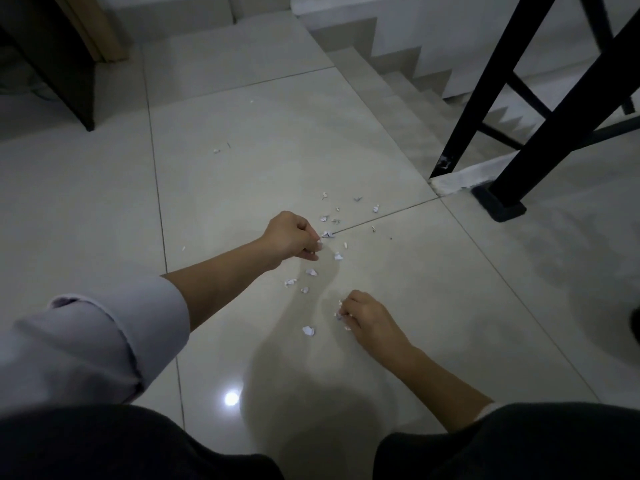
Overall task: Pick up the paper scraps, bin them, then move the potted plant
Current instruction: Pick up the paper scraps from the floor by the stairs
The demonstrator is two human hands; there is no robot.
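Several small white paper scraps (pixel 310 271) lie scattered over the glossy tiled floor (pixel 242 168), most between and just beyond my hands. My left hand (pixel 291 237) is curled into a loose fist, its fingertips pinching scraps beside a folded piece on the tile joint. Nearer to me, my right hand (pixel 363 317) rests low on the floor with fingers closed on small scraps. One larger scrap (pixel 308 330) lies just left of my right hand. No bin or potted plant is in view.
A black metal railing (pixel 540 109) stands at the right, with a staircase (pixel 398 84) going down behind it. A dark wooden furniture panel (pixel 69 71) stands at the far left. Two stray scraps (pixel 217 151) lie farther out. My knees fill the bottom edge.
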